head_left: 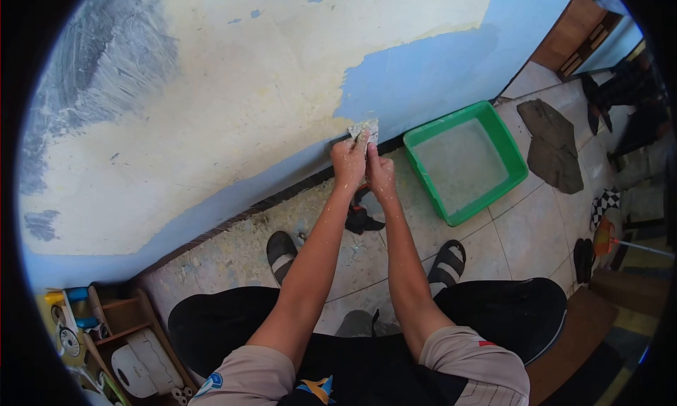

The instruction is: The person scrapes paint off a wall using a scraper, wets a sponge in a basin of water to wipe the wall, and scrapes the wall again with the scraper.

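Both my hands are close together, low on the wall, closed on a paint scraper. My left hand [348, 163] grips it with a finger stretched along the tool. Beside it, my right hand [381, 174] is closed on the same tool with the thumb pointing up. The scraper's flat blade [371, 126] is coated with pale residue and lies at the wall, by the border between light blue paint [416, 71] and the bare cream patch [240, 117]. My fingers hide its handle. Pale flecks dot both hands and forearms.
A green basin [520, 167] with cloudy liquid stands on the tiles to the right. Paint chips [204, 261] litter the floor along the wall. A dark cloth [553, 148] lies beyond the basin. At lower left is a wooden shelf [116, 304]; a dark object [362, 221] lies below my hands.
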A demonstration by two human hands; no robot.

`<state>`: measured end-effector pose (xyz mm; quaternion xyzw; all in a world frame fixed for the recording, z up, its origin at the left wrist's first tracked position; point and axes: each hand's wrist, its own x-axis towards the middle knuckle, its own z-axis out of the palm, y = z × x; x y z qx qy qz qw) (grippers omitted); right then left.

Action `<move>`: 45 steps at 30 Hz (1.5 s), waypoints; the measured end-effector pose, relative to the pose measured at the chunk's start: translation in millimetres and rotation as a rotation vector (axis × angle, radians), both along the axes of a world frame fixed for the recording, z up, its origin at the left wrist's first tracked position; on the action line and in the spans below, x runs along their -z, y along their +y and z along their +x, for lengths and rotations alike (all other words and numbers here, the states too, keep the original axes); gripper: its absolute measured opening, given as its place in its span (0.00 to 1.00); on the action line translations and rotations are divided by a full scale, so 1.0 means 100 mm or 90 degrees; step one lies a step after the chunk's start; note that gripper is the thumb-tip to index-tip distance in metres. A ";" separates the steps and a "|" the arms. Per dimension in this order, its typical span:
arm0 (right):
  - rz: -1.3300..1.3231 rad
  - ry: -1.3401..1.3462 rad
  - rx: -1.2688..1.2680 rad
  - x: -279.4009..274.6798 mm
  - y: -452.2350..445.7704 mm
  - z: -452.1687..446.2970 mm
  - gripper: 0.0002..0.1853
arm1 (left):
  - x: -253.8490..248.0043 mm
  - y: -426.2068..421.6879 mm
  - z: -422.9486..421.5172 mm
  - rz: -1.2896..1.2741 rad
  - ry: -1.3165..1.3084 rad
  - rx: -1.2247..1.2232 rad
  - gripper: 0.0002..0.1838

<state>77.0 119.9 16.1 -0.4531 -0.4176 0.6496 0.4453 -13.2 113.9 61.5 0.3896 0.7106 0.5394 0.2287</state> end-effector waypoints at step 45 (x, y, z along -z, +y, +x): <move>0.073 -0.118 0.025 0.17 0.16 0.05 0.36 | 0.05 0.06 0.10 -0.013 -0.079 0.010 0.24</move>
